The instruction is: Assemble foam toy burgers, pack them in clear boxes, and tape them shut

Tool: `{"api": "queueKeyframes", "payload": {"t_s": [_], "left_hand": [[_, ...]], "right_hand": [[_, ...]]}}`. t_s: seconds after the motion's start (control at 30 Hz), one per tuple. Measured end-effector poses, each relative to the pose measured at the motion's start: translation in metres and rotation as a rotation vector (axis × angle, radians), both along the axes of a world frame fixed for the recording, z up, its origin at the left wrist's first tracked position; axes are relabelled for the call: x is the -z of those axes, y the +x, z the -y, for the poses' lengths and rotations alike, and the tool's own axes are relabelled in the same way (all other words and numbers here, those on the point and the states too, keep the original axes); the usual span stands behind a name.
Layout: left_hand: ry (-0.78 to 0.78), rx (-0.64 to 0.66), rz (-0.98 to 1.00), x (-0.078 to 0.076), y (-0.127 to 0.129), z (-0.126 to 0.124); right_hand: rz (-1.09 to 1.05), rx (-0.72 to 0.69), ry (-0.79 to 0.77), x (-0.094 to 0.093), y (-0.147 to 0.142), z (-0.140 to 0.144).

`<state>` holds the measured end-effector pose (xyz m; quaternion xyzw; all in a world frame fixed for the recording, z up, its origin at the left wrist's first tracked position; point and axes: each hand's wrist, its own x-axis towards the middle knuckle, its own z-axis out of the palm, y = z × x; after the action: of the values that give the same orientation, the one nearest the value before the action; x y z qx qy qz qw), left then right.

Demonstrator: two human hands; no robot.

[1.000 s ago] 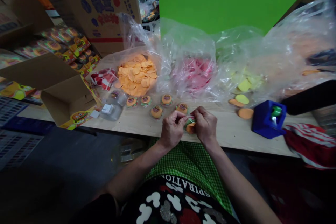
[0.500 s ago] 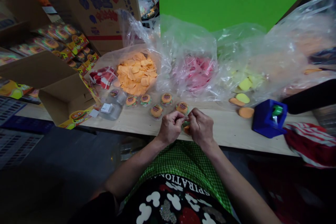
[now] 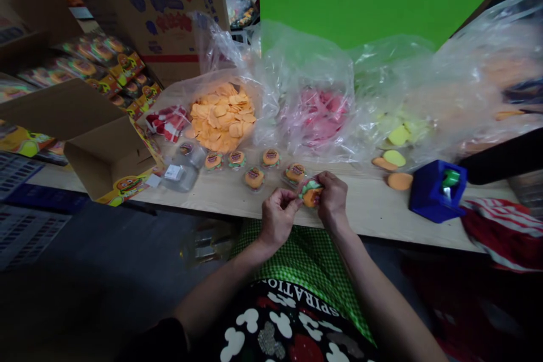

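While resting near the table (image 3: 237, 195) edge, pinching a toy burger (image 3: 311, 193) with right hand (image 3: 333, 199); left hand (image 3: 278, 218) fingertips pressing together just beside it.

Hidden and blurred parts

Burger toy (image 3: 311, 194) half covered by right hand (image 3: 333, 199); labels on finished toys (image 3: 254, 176) left of it too small to read.

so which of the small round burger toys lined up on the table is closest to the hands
The orange-topped round burger toy at the right end of the row, just left of the right hand. The others sit further left, toward the bag of orange discs.
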<state>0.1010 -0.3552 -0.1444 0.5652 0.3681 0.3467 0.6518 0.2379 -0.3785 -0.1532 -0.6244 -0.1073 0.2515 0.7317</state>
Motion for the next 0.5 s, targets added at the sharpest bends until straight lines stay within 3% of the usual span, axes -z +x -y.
{"api": "queueKeyframes", "payload": {"t_s": [0.3, 0.43, 0.5], "left_hand": [[0.141, 0.033, -0.058, -0.004, -0.003, 0.0], [0.124, 0.16, -0.08, -0.003, 0.0, -0.008], [0.14, 0.145, -0.049, -0.004, 0.004, -0.014]], "right_hand": [[0.115, 0.052, 0.023, 0.008, -0.003, 0.005], [0.256, 0.027, -0.099, 0.006, -0.001, 0.014], [0.403, -0.013, -0.198, 0.001, -0.003, 0.017]]}}
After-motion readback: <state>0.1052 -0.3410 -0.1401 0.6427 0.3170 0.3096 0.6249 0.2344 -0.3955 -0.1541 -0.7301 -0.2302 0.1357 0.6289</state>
